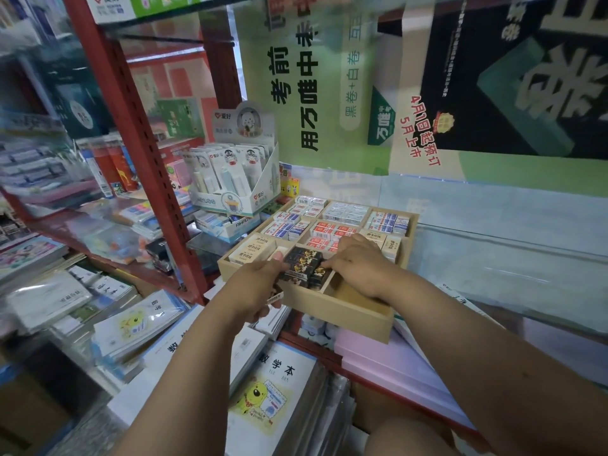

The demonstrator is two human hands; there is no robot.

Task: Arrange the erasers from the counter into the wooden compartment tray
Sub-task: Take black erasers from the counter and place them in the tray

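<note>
The wooden compartment tray [348, 312] stands on the counter, its far compartments filled with white, red and cream boxed erasers [332, 232]. A block of black erasers with gold print [304, 264] lies in a near middle compartment. My left hand [255, 287] holds the block's left end, thumb on top, and its curled fingers also hold a small labelled item beneath. My right hand [360, 264] rests fingertips on the block's right side. The near right compartment [358, 297] shows bare wood.
A red metal shelf post [138, 139] rises to the left. A white display box of packaged stationery [235, 179] stands behind the tray. Notebooks [263, 386] and pink paper stacks [394, 366] lie below the tray's front edge.
</note>
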